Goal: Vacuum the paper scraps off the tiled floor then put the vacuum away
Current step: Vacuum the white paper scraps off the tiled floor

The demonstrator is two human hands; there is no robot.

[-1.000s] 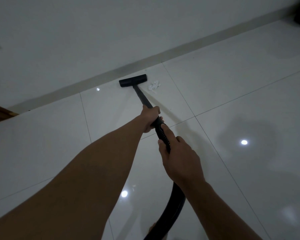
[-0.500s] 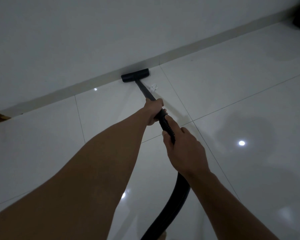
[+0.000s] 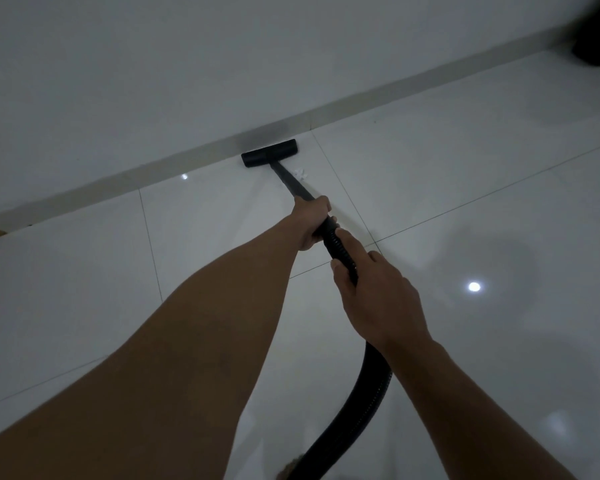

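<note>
Left hand: Your left hand [image 3: 310, 221] is the forward 1 of your 2 grips, its fingers curled right round the black wand [image 3: 291, 183].
Right hand: Your right hand [image 3: 378, 299] sits just behind the left, clamped on the ribbed hose cuff [image 3: 336, 242].
Floor head: The floor head [image 3: 269, 153] is at the wand's far end, ahead of your left hand. It lies flat on the tiled floor [image 3: 465, 168], close against the skirting [image 3: 153, 174].
Paper scrap: 1 small white paper scrap [image 3: 301, 173] lies ahead of your left hand, just right of the wand and behind the floor head, so it is not yet picked up.
Hose: The hose [image 3: 357, 420] trails back from under your right hand and leaves the view below.
Handling: The wand looks stiff and light and should steer easily. The hose looks flexible and will likely drag or twist. The scrap is flimsy and may skid on the glossy tile.
Hold: Steer with your left hand on the rigid wand and guide the hose by the cuff.
</note>
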